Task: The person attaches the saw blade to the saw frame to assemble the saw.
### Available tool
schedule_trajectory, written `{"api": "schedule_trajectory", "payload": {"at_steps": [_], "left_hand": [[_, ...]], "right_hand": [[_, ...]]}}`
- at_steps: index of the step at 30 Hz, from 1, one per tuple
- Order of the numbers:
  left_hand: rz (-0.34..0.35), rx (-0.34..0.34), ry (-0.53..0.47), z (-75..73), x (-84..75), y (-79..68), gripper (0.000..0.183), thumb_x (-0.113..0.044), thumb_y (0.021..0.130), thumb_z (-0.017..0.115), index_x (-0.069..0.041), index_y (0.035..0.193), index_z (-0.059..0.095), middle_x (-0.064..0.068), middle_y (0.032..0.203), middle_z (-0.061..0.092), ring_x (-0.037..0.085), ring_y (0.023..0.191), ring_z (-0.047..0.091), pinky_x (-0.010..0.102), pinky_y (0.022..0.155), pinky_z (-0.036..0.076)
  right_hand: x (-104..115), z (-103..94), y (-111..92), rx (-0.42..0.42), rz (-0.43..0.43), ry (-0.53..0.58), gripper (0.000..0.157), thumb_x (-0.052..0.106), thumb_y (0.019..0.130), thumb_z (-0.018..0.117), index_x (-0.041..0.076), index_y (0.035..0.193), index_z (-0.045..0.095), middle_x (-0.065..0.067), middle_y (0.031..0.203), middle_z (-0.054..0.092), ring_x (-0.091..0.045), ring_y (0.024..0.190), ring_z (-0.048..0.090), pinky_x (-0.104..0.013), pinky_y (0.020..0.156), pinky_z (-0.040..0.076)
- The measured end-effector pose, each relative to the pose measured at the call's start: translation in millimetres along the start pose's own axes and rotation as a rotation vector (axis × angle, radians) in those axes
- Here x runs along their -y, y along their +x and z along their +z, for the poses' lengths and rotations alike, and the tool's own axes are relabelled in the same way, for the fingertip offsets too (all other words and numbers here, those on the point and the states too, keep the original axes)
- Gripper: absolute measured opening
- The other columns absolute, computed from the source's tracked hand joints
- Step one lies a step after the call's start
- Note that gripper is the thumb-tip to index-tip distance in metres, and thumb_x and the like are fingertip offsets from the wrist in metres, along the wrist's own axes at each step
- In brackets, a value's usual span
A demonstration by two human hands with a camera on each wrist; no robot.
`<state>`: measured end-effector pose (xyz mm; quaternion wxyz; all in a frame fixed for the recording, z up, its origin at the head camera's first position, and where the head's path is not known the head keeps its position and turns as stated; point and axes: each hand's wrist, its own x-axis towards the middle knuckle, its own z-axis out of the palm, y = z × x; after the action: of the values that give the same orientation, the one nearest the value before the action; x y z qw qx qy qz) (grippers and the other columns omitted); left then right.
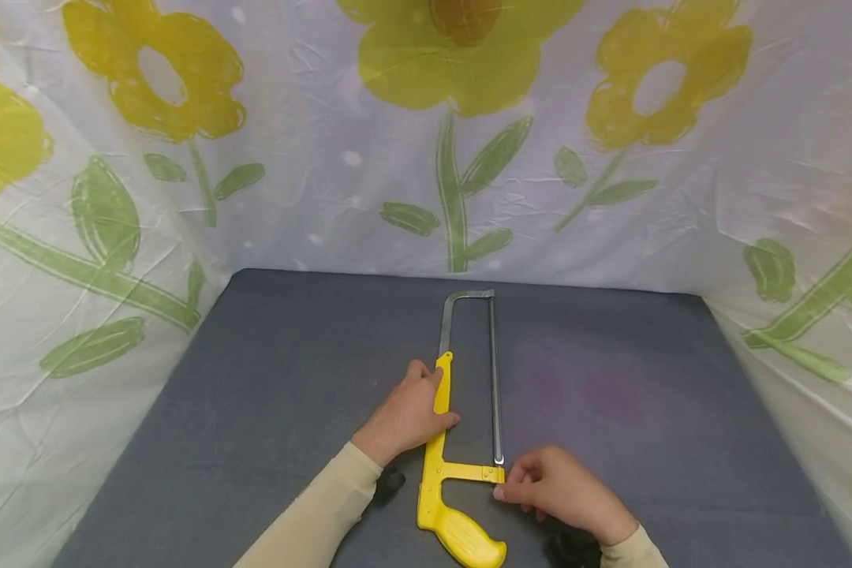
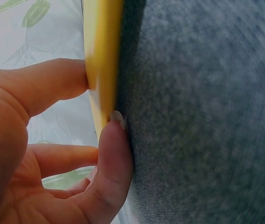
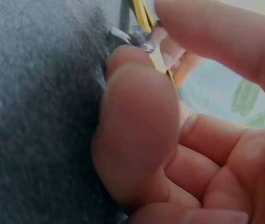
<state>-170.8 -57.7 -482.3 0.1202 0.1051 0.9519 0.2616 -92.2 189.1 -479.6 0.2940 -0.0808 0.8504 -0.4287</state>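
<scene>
From my end I have the hacksaw (image 1: 431, 461) lying on its side near the middle of the grey desk (image 1: 255, 379), between the two hands. Its long axis runs almost straight away from the wearer: the yellow pistol-style handle (image 1: 466, 538) sits closest, the silver bow (image 1: 446, 323) curves over at the far end, and the blade (image 1: 495, 379) runs along the right, roughly parallel to the yellow spine on the left. The left hand (image 1: 412, 406) pinches that spine partway up, thumb on the inner side facing the blade and fingers on the outer. I take that as steadying: a grip there should stop the frame sliding or turning without crowding the blade. The right hand (image 1: 557, 485) is at the near blade end, thumb and curled fingers pinching around the tip of the yellow crossbar (image 1: 465, 472). My right wrist view shows a small metal fitting (image 3: 146, 46) among those fingertips, though the thumb hides exactly what it presses. I read the fingertip hold as suited to so small a part, with the left side bracing against any twist. I can't tell whether the frame is slightly lifted.
</scene>
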Motion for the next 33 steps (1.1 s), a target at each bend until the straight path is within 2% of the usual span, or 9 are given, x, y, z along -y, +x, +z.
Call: {"api": "schedule_trajectory", "payload": {"at_steps": [6, 11, 16, 20, 23, 28, 33], "left_hand": [[0.021, -0.002, -0.003, 0.0, 1.2, -0.6, 0.088, -0.04, 0.085, 0.08, -0.004, 0.154, 0.04, 0.011, 0.128, 0.045, 0.013, 0.073, 0.053, 0.023, 0.055, 0.046], [0.016, -0.004, 0.001, 0.8, 2.2, -0.8, 0.088, -0.04, 0.085, 0.08, -0.004, 0.154, 0.04, 0.011, 0.129, 0.045, 0.013, 0.074, 0.053, 0.022, 0.056, 0.046], [0.009, -0.002, -0.002, 1.4, 3.1, -1.0, 0.087, -0.041, 0.085, 0.079, -0.005, 0.154, 0.04, 0.011, 0.129, 0.045, 0.013, 0.075, 0.053, 0.022, 0.057, 0.046], [0.003, 0.0, -0.005, 1.1, 3.1, -1.4, 0.088, -0.041, 0.085, 0.079, -0.005, 0.155, 0.039, 0.011, 0.128, 0.044, 0.013, 0.075, 0.053, 0.022, 0.058, 0.046], [0.0, 0.002, -0.001, 0.9, 2.8, -2.2, 0.088, -0.041, 0.085, 0.079, -0.006, 0.155, 0.04, 0.011, 0.128, 0.044, 0.013, 0.075, 0.053, 0.022, 0.059, 0.046], [0.0, 0.004, -0.003, 1.1, 2.2, -1.9, 0.088, -0.041, 0.085, 0.079, -0.005, 0.155, 0.039, 0.011, 0.128, 0.044, 0.013, 0.075, 0.054, 0.022, 0.058, 0.046], [0.014, 0.002, -0.019, 0.6, 2.0, 0.5, 0.089, -0.04, 0.085, 0.079, -0.005, 0.155, 0.038, 0.011, 0.128, 0.043, 0.013, 0.072, 0.053, 0.023, 0.056, 0.046]], "right_hand": [[-6.4, -1.6, 1.0, 0.023, -0.032, 0.017, 0.017, 0.027, 0.085, 0.078, 0.014, 0.079, 0.071, 0.004, 0.064, 0.061, -0.012, 0.053, 0.053, -0.033, 0.048, 0.049], [-4.7, 2.7, 0.3, -0.002, -0.071, -0.005, 0.016, 0.026, 0.083, 0.08, 0.015, 0.077, 0.07, 0.006, 0.063, 0.06, -0.01, 0.051, 0.052, -0.031, 0.046, 0.047], [0.9, 6.0, -0.8, -0.01, -0.053, -0.042, 0.023, 0.036, 0.082, 0.082, 0.018, 0.073, 0.07, 0.007, 0.061, 0.06, -0.01, 0.051, 0.053, -0.03, 0.046, 0.047], [5.0, 7.0, -0.6, -0.028, -0.013, -0.071, 0.036, 0.05, 0.083, 0.078, 0.018, 0.07, 0.07, 0.006, 0.059, 0.061, -0.012, 0.049, 0.055, -0.032, 0.046, 0.047], [5.5, 7.1, -0.7, -0.03, -0.001, -0.076, 0.04, 0.054, 0.085, 0.075, 0.017, 0.069, 0.07, 0.004, 0.059, 0.063, -0.014, 0.048, 0.055, -0.033, 0.045, 0.047], [1.6, 3.4, -1.6, -0.003, -0.019, -0.044, 0.035, 0.048, 0.088, 0.074, 0.016, 0.074, 0.071, 0.003, 0.063, 0.064, -0.014, 0.049, 0.056, -0.033, 0.047, 0.048], [-2.1, -2.3, -2.5, 0.01, -0.051, 0.0, 0.022, 0.034, 0.089, 0.076, 0.014, 0.082, 0.071, 0.0, 0.066, 0.062, -0.014, 0.051, 0.054, -0.033, 0.048, 0.049]]}}
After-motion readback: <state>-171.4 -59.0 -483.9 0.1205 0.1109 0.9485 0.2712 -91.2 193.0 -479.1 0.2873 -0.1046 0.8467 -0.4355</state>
